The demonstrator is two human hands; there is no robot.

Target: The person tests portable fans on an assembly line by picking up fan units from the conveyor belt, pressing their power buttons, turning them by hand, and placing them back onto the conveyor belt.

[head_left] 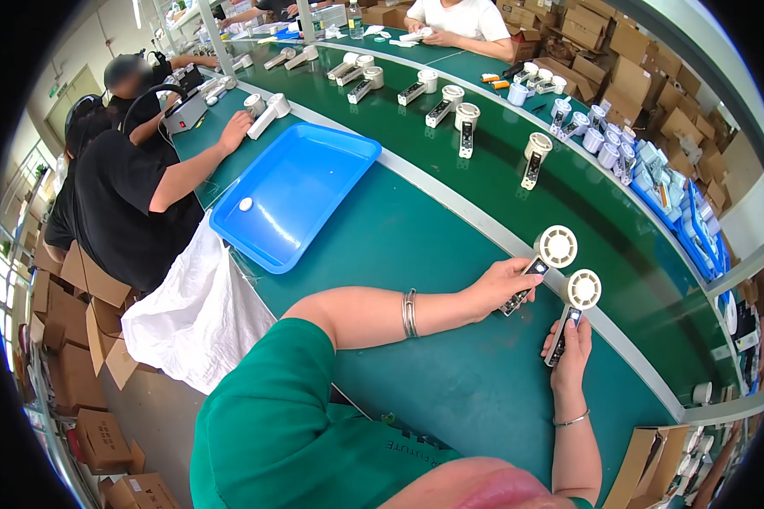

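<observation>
My left hand is closed around the dark, open handle of a handheld fan, whose round white slotted head points up and away. Just to its right, my right hand grips a second handheld fan by its handle. Electronic parts show in both handles. The two fan heads are close together above the metal edge strip between the worktable and the green belt. Nearest on the belt lies another handheld fan with its handle open.
Several more fans lie along the green conveyor belt. A blue tray with one small white round piece sits on the worktable, beside a white cloth. Co-workers sit at the left and far side. Cardboard boxes stand around.
</observation>
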